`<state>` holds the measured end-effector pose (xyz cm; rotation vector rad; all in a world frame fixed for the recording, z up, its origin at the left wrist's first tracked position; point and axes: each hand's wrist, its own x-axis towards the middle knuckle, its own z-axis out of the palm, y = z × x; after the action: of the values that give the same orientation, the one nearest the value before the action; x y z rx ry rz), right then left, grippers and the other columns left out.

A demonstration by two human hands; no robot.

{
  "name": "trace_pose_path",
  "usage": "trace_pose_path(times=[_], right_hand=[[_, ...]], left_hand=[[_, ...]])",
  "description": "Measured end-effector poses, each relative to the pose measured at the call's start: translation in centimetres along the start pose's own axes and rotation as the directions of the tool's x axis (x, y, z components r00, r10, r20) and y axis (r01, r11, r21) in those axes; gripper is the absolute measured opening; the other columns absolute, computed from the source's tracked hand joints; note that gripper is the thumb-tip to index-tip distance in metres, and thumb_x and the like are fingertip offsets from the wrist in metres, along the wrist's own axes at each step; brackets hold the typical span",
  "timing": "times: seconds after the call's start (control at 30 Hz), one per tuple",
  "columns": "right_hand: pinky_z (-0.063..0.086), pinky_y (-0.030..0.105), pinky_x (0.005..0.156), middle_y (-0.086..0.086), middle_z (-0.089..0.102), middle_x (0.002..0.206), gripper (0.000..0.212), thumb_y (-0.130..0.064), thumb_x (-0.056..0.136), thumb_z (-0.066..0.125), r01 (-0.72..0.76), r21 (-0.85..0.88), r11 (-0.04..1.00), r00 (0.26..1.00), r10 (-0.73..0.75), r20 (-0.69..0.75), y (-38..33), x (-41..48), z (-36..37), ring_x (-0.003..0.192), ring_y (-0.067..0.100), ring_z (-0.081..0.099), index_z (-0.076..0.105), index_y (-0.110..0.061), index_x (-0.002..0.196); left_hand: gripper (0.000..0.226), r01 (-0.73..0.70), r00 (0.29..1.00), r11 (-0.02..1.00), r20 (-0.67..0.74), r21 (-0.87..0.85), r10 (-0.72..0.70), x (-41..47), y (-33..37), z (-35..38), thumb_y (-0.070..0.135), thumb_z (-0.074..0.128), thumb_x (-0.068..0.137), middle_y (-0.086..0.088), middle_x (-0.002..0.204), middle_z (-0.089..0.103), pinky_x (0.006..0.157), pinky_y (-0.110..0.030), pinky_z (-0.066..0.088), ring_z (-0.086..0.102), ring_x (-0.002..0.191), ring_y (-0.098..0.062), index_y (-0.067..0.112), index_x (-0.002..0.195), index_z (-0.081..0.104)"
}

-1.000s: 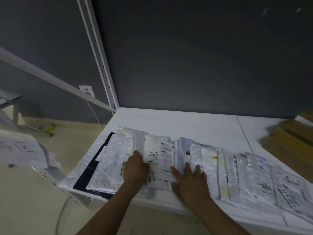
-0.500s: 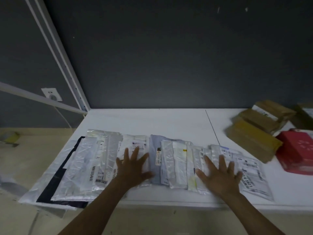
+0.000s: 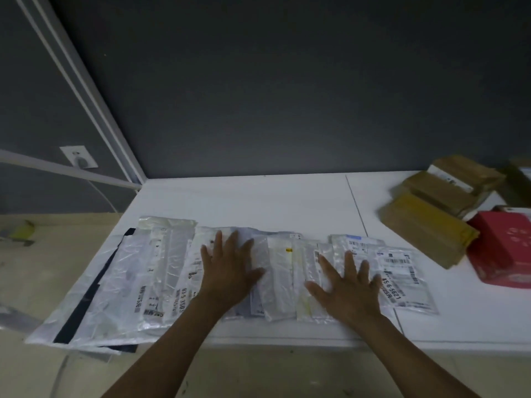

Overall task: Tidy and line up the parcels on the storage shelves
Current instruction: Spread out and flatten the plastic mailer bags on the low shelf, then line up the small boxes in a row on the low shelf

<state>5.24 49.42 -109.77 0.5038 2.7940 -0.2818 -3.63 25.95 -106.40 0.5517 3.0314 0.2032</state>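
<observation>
Parcels [image 3: 275, 271] lie overlapped along the shelf's [image 3: 287, 196] front edge, both hands, left [image 3: 230, 271] and right [image 3: 347, 288], flat with fingers spread, apparently squaring the row; next likely calls for nudging edges flush.

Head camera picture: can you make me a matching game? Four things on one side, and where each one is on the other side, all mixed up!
Things
1. red box
2. brown envelopes
3. left hand
4. wall socket

Places
A. spread flat on the plastic parcels
B. on the grey wall, left of the shelf
C. on the shelf, at the picture's right edge, towards the front
D. stacked between the plastic parcels and the red box

Pairs: 1-C, 2-D, 3-A, 4-B
</observation>
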Motion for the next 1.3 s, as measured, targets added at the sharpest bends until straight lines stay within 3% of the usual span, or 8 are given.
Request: trace_pose_path(times=[0.07,0.17,0.33,0.47,0.73,0.93,1.2,1.3], right_hand=[[0.005,0.060,0.114,0.011,-0.015,0.161,0.081,-0.086,0.077,0.014,0.023,-0.041,0.999,1.000,-0.023,0.009,0.2,0.1,-0.5,0.145,0.046,-0.006,-0.005,-0.053,0.148],[0.020,0.054,0.111,0.014,0.003,0.161,0.085,-0.086,0.073,0.009,0.057,-0.123,0.991,0.998,-0.055,0.020,0.4,0.0,-2.0,0.143,0.042,0.015,0.001,-0.049,0.149],[0.043,0.035,0.090,0.008,0.052,0.131,0.059,-0.063,0.094,0.031,0.043,-0.241,0.970,0.987,-0.079,-0.142,0.6,-0.1,-6.5,0.114,0.026,0.054,0.039,-0.024,0.137],[0.045,0.033,0.084,0.008,0.056,0.121,0.040,-0.040,0.098,0.039,-0.054,-0.181,0.982,0.975,0.013,-0.221,1.9,-1.0,-10.1,0.109,0.025,0.055,0.050,-0.016,0.127],[0.048,0.032,0.083,0.004,0.058,0.124,0.042,-0.042,0.094,0.048,-0.100,-0.080,0.992,0.930,0.065,-0.363,11.7,-2.9,-12.0,0.114,0.024,0.055,0.052,-0.020,0.130],[0.052,0.033,0.080,0.005,0.065,0.111,0.033,-0.038,0.092,0.052,-0.007,-0.084,0.996,0.905,-0.030,-0.425,23.1,-2.3,-11.6,0.096,0.025,0.061,0.061,-0.021,0.119],[0.037,0.032,0.098,0.000,0.051,0.135,0.046,-0.045,0.094,0.046,0.170,-0.107,0.980,0.890,-0.199,-0.411,33.5,0.5,-14.1,0.120,0.021,0.048,0.048,-0.023,0.134],[0.035,0.032,0.101,-0.002,0.048,0.139,0.053,-0.053,0.094,0.046,0.276,-0.071,0.959,0.881,-0.282,-0.380,35.4,0.7,-14.2,0.124,0.017,0.045,0.045,-0.025,0.139]], left_hand=[[0.100,-0.076,0.991,0.995,0.113,0.063,0.069,0.6,1.0,0.2,0.084,0.012,0.066,-0.006,0.162,0.005,0.113,-0.060,-0.003,-0.007,0.147,-0.036,0.032,0.150,0.026],[0.081,-0.103,0.967,0.983,0.248,0.152,0.063,1.5,1.9,-0.1,0.074,0.038,0.083,-0.011,0.161,0.002,0.116,-0.055,0.007,-0.002,0.147,-0.035,0.029,0.149,0.024],[0.063,-0.184,0.981,0.972,0.091,0.144,0.172,3.6,5.2,-2.2,0.054,0.048,0.092,-0.014,0.156,0.021,0.116,-0.045,0.015,0.016,0.145,-0.034,0.018,0.143,0.039],[0.051,-0.361,0.931,0.933,0.049,0.001,0.361,5.5,9.6,-3.6,0.043,0.044,0.097,-0.006,0.152,0.031,0.106,-0.034,0.032,0.038,0.133,-0.025,0.020,0.142,0.039],[0.046,-0.561,0.828,0.828,0.023,0.010,0.561,5.7,20.8,-3.3,0.041,0.043,0.098,-0.002,0.142,0.043,0.101,-0.033,0.039,0.045,0.125,-0.021,0.021,0.139,0.043],[0.046,-0.517,0.856,0.854,0.017,0.058,0.517,5.8,30.4,-0.1,0.043,0.042,0.097,0.000,0.141,0.046,0.102,-0.033,0.039,0.045,0.125,-0.020,0.023,0.138,0.045],[0.034,-0.311,0.950,0.947,-0.008,0.075,0.312,6.0,41.5,2.5,0.040,0.047,0.096,-0.004,0.128,0.053,0.093,-0.035,0.048,0.052,0.112,-0.022,0.022,0.123,0.056],[0.038,-0.279,0.958,0.957,-0.045,0.076,0.283,6.8,44.1,3.4,0.043,0.047,0.095,-0.002,0.134,0.046,0.093,-0.033,0.043,0.044,0.121,-0.022,0.026,0.128,0.052]])
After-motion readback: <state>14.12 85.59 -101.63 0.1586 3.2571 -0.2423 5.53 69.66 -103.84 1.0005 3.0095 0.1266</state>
